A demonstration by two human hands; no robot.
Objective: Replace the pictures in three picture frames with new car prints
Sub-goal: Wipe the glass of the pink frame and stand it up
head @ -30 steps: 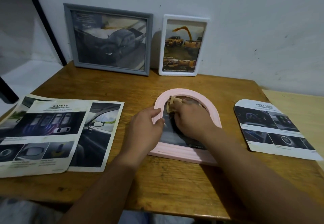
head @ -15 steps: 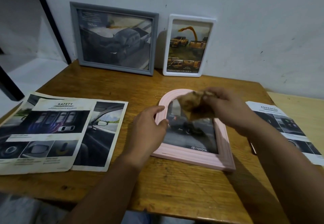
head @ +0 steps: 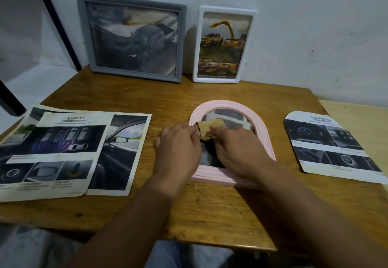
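Three frames (head: 232, 139), both hands (head: 178, 148) seemingly pinching one tan cloth (head: 210, 128), three prints (head: 329, 146).

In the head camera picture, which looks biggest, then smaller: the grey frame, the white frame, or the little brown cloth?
1. grey frame
2. white frame
3. brown cloth, partly hidden by the hands

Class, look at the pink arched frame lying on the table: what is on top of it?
Both hands, left hand and right hand, rest on the pink arched frame, with a tan cloth between them. They cover much of its picture.
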